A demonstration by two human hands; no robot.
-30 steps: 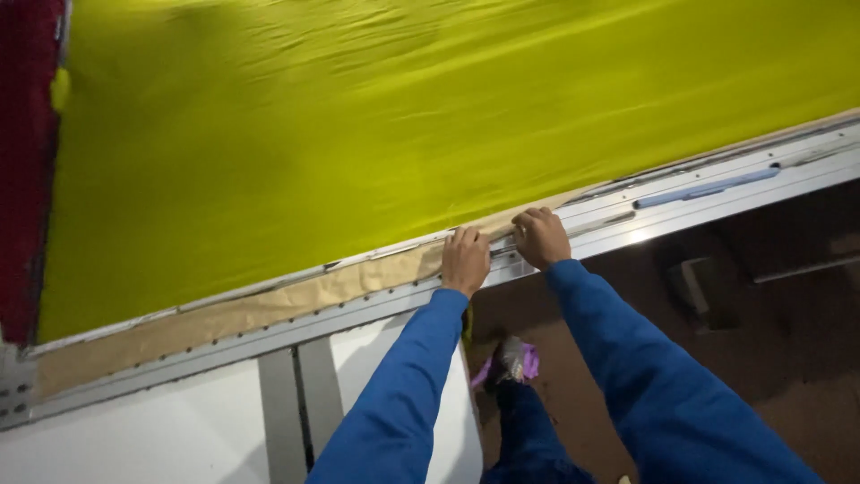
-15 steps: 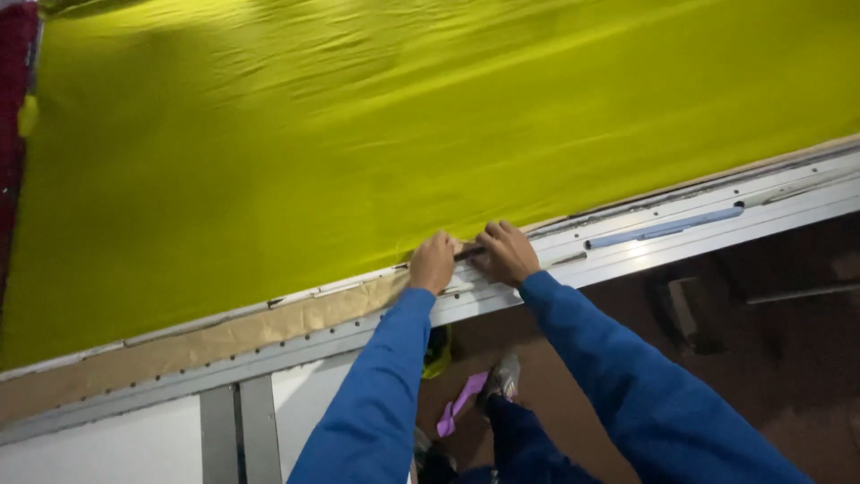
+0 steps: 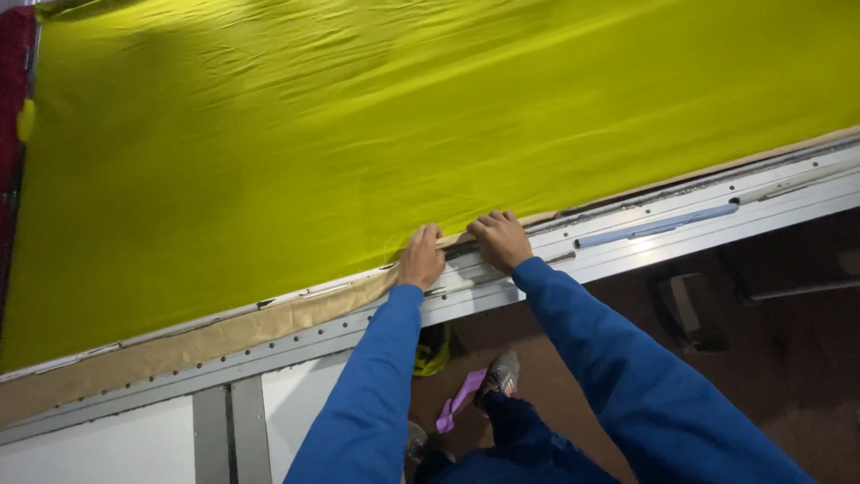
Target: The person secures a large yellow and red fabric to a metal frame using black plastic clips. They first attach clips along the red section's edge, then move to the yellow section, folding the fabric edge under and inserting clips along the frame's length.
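A wide sheet of yellow-green fabric (image 3: 403,134) lies spread over a long table. Its near edge runs along a strip of brown paper (image 3: 224,327) and a grey metal rail (image 3: 645,229). My left hand (image 3: 421,258) presses flat on the fabric's near edge, fingers together. Close beside it, my right hand (image 3: 500,240) rests with curled fingers on the same edge where the fabric meets the rail. Both arms wear blue sleeves. Whether either hand pinches the fabric is hidden under the fingers.
A red cloth (image 3: 13,134) borders the far left of the table. A pale blue bar (image 3: 658,226) lies on the rail to the right. Below the table are my shoe (image 3: 502,375), a purple strip (image 3: 457,403), a yellow object (image 3: 434,351) and a dark brown floor (image 3: 788,358).
Both hands have stayed together on the fabric's near edge. The view has shifted along the table, so less red cloth shows at the left.
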